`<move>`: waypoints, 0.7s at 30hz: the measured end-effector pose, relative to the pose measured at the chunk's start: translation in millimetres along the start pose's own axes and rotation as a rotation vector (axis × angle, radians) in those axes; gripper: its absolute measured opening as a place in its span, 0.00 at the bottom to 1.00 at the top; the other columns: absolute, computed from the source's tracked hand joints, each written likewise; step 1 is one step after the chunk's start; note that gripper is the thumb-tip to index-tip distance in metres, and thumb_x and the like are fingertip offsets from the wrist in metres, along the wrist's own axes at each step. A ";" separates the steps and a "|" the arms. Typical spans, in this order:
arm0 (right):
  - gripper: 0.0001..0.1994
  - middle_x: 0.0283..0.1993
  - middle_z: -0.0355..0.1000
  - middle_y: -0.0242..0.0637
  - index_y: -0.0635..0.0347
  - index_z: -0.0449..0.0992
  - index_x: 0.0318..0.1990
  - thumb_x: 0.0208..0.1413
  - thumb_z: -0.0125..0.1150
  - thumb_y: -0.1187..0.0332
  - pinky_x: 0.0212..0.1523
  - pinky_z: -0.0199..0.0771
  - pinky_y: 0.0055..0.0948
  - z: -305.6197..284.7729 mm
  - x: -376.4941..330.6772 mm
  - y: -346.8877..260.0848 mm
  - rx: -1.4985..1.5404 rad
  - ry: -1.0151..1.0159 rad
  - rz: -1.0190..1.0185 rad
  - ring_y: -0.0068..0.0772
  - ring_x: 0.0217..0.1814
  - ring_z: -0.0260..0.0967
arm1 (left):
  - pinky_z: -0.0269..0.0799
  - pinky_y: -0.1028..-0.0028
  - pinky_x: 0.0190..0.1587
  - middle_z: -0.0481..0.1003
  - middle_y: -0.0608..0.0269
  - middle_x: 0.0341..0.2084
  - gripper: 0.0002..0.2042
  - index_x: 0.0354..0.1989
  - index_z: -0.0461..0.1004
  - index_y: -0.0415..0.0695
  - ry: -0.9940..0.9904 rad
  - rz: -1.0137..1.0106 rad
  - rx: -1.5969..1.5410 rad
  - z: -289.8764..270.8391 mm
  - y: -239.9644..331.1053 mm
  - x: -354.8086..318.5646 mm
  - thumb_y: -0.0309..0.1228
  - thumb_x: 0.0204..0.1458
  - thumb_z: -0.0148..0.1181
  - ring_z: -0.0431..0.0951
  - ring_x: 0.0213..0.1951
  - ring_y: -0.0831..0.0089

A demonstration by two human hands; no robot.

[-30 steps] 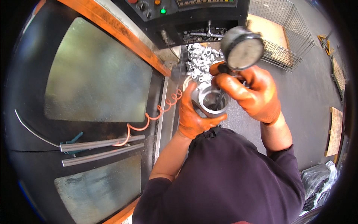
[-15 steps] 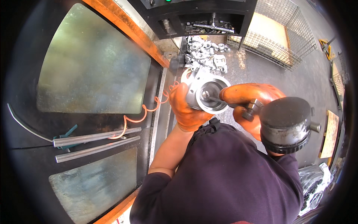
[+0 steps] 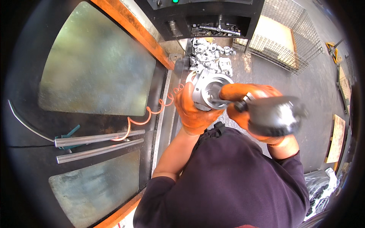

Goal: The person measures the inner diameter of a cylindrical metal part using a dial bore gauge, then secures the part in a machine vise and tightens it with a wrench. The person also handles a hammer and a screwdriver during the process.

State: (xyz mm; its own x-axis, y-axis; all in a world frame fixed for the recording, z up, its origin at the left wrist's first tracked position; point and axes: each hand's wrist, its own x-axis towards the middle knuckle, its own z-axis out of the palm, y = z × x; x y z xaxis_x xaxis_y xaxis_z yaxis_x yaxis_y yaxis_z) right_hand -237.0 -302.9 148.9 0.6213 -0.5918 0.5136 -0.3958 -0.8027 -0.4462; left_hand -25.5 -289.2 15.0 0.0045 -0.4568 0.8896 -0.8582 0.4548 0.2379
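My left hand (image 3: 194, 114), in an orange glove, grips a silvery machined housing (image 3: 198, 92) with a wide round bore. The bore faces to the right, and a flange with holes shows at the back. My right hand (image 3: 247, 92), also gloved in orange, is closed around the stem of a dial bore gauge (image 3: 274, 116). Its thin probe end reaches into the bore; whether it touches the wall I cannot tell. The gauge's round black dial body hangs over my right wrist, smeared by motion.
Several similar metal castings (image 3: 209, 55) lie heaped beyond my hands. A black cabinet (image 3: 178, 11) with tools on its shelf overhangs them. At left stands a windowed machine door (image 3: 99, 64) with tubular handles (image 3: 99, 140); a coiled orange hose (image 3: 141, 122) hangs nearby. A wire cage (image 3: 281, 57) stands far right.
The gauge's dial body has tilted and swung left, with my right hand shifting slightly left too. The housing has turned a little in my left hand.
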 end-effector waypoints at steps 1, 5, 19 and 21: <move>0.17 0.56 0.74 0.38 0.50 0.82 0.52 0.53 0.65 0.69 0.44 0.78 0.36 1.9 1.6 4.9 -0.068 0.038 -0.080 0.38 0.48 0.79 | 0.70 0.54 0.54 0.71 0.49 0.57 0.50 0.64 0.63 0.36 -0.043 -0.037 -0.039 -2.7 -1.7 -1.8 0.49 0.35 0.82 0.74 0.51 0.50; 0.16 0.39 0.76 0.33 0.46 0.83 0.42 0.41 0.66 0.72 0.31 0.77 0.34 20.6 24.7 20.5 -0.059 0.210 -0.179 0.39 0.34 0.78 | 0.73 0.54 0.54 0.75 0.45 0.53 0.48 0.62 0.65 0.35 -0.176 -0.469 -0.382 -2.9 12.6 15.1 0.39 0.30 0.85 0.78 0.51 0.45; 0.13 0.26 0.59 0.34 0.42 0.80 0.44 0.51 0.63 0.69 0.28 0.67 0.34 34.6 42.9 41.5 -0.055 0.124 0.054 0.36 0.26 0.66 | 0.75 0.55 0.52 0.76 0.45 0.51 0.49 0.62 0.64 0.34 -0.205 -0.419 -0.173 -6.3 25.1 5.6 0.43 0.30 0.85 0.79 0.49 0.46; 0.12 0.26 0.58 0.34 0.42 0.80 0.44 0.51 0.63 0.69 0.28 0.67 0.34 34.4 43.0 43.2 -0.022 0.127 0.088 0.35 0.26 0.66 | 0.75 0.55 0.52 0.76 0.45 0.50 0.50 0.62 0.64 0.34 -0.223 -0.448 -0.192 -6.4 26.5 4.3 0.43 0.30 0.86 0.79 0.49 0.45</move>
State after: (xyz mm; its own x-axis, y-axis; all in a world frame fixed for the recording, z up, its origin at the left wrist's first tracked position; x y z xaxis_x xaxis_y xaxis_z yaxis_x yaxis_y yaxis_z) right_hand -204.1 -360.5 126.5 0.4935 -0.6631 0.5628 -0.4602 -0.7482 -0.4780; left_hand -45.0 -274.2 27.6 0.2217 -0.7800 0.5852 -0.6878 0.3003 0.6609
